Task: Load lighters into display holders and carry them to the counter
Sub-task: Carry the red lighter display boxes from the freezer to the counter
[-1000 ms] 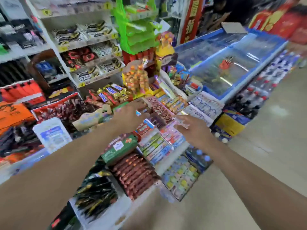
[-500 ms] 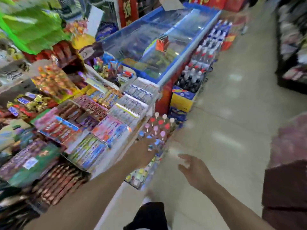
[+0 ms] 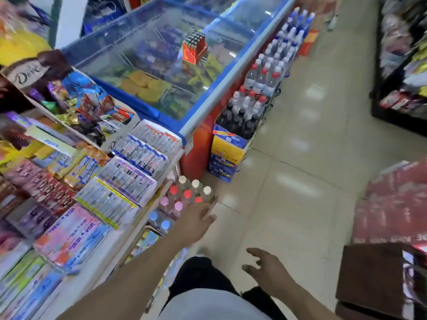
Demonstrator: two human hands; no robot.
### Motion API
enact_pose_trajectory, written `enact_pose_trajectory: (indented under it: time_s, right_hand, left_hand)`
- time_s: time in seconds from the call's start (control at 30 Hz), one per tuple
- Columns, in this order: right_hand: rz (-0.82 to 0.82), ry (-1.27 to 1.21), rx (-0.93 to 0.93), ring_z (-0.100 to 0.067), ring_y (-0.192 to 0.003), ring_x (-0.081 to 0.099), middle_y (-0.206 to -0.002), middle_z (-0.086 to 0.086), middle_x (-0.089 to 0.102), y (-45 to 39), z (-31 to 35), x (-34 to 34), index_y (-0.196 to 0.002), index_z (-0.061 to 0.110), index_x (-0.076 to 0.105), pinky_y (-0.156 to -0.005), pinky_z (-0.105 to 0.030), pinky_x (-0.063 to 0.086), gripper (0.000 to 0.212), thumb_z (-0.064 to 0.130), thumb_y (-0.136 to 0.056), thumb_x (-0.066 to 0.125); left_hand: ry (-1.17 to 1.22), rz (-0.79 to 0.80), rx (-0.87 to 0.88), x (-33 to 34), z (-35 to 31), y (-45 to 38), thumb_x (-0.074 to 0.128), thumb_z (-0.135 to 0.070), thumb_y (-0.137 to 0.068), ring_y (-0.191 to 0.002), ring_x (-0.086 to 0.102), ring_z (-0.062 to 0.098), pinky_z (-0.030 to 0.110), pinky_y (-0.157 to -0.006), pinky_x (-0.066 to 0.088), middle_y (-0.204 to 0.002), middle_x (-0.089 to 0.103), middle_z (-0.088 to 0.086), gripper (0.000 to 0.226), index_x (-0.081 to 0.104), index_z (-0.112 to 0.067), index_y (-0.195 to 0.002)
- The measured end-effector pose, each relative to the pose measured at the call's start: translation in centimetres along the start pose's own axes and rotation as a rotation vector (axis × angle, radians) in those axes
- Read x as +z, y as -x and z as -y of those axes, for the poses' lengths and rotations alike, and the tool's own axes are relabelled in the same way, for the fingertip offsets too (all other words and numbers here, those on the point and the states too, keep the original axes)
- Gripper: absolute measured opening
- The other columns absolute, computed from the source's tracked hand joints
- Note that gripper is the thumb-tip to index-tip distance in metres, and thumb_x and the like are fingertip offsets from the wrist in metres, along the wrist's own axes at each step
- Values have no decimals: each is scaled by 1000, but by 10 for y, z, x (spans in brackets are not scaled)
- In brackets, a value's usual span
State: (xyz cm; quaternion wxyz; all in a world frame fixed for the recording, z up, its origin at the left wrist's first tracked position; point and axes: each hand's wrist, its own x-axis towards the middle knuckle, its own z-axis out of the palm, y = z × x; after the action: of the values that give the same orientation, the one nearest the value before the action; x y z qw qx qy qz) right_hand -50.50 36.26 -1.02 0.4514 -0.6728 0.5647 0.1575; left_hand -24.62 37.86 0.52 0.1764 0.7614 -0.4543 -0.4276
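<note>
Head camera, looking down the shop aisle, shows both hands free of any load: the left hand (image 3: 196, 224) reaches forward with loosely bent fingers over the cluster of clear bottles with pink, red, white and blue caps (image 3: 184, 199) at the end of the sweets rack, holding nothing that I can make out, and the right hand (image 3: 265, 270) hangs lower over the pale tiled floor (image 3: 300, 181) with fingers spread and relaxed. Beyond the left hand runs the slanted rack of boxed gum and candy packets (image 3: 129, 176), and past that the blue-rimmed chest freezer with sliding glass lids (image 3: 161, 65). On that glass surface stands the red cardboard display holder packed with upright dark-topped lighters (image 3: 194, 48), well apart from both hands (it looks already filled, though blur hides detail). I judge the step in hand to be the approach to that holder; the next move calls for walking up beside the freezer and taking the holder by its sides, level, so nothing tips out.
</note>
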Motion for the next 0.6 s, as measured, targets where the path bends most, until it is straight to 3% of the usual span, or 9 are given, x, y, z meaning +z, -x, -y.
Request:
enact_pose_trajectory:
  time_s: [0.07, 0.17, 0.27, 0.33, 0.47, 0.6]
  right_hand:
    - [-15, -39, -15, -8, -119, 55, -145, 10, 49, -31, 12, -34, -146, 30, 45, -89, -14, 39, 57, 43, -94, 65]
    - [-21, -104, -38, -6, -113, 53, -139, 12, 50, -82, 33, -86, -144, 27, 47, -91, -17, 42, 55, 38, -94, 66]
    - [-19, -106, -92, -10, -99, 59, -125, 10, 57, -142, 59, -138, -140, 24, 54, -94, -27, 49, 54, 36, -90, 71]
    - [-15, -43, -137, -14, -96, 62, -116, 9, 60, -181, 80, -176, -137, 25, 57, -92, -27, 49, 51, 34, -89, 71]
    - [-1, 138, -291, -18, -104, 66, -121, 1, 69, -254, 132, -256, -132, 25, 60, -92, -31, 50, 44, 30, -89, 69]
    - [43, 296, -455, -17, -110, 64, -128, 1, 66, -309, 185, -329, -131, 21, 62, -93, -29, 47, 41, 27, -91, 66]
  left_hand:
    - [-4, -36, 18, -17, -20, -36, 60, -27, -97, -100, 59, 22, 27, -79, 38, -117, 66, 5, 28, 65, -9, -118]
    - [20, -120, 23, -41, -43, -86, 63, -31, -96, -121, 55, 16, 16, -93, 34, -136, 60, 1, 39, 61, -18, -133]
    - [6, -166, 22, -58, -66, -135, 63, -35, -97, -130, 47, 15, 8, -91, 23, -143, 53, -1, 46, 55, -17, -140]
    - [16, -206, -9, -67, -80, -170, 64, -33, -97, -133, 45, 18, 13, -96, 25, -144, 53, 2, 46, 56, -15, -139]
    - [-23, -313, -89, -79, -99, -238, 62, -39, -97, -145, 34, 20, 27, -116, 20, -156, 41, 7, 55, 49, -17, -146]
    - [14, -413, -220, -86, -122, -285, 60, -39, -98, -147, 30, 21, 30, -119, 17, -160, 35, 3, 58, 43, -19, -150]
